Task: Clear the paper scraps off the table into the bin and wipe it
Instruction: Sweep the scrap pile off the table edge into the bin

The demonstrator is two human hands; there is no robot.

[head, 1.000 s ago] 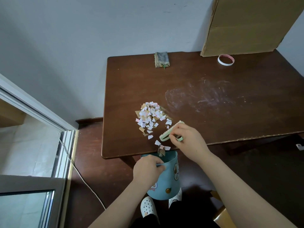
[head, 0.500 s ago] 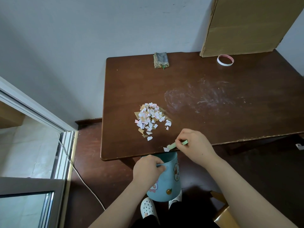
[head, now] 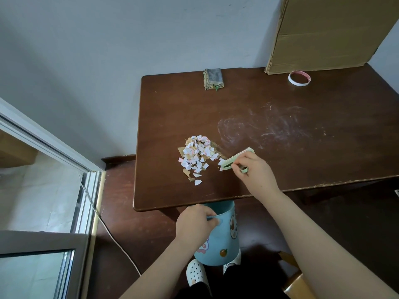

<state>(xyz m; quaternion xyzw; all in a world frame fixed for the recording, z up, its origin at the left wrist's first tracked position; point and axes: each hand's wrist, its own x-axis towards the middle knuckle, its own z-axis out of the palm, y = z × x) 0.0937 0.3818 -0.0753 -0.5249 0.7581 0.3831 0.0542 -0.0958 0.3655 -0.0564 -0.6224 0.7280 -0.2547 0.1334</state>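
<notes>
Surface (head: 302, 117): its left edge is near the scrap pile (head: 197, 155), and its front edge is just on my side of it. Bare wood all round the pile, with the widest open stretch to its right, smeared whitish. Cardboard sheet (head: 323, 33) leans on the wall far back-right of the pile. Bin (head: 224, 238) sits under the front edge, straight toward me from the pile. Right hand (head: 258, 175) is right of the pile, fingers curled round the brush (head: 232, 160). Left hand (head: 193, 226) has fingers hooked over the bin rim. I see the brush's long axis run diagonally, with the near-left end just beside the pile and the far-right end angled away. Cloth (head: 213, 78) lies directly behind the pile at the back edge. Tape roll (head: 299, 78) lies back-right.
</notes>
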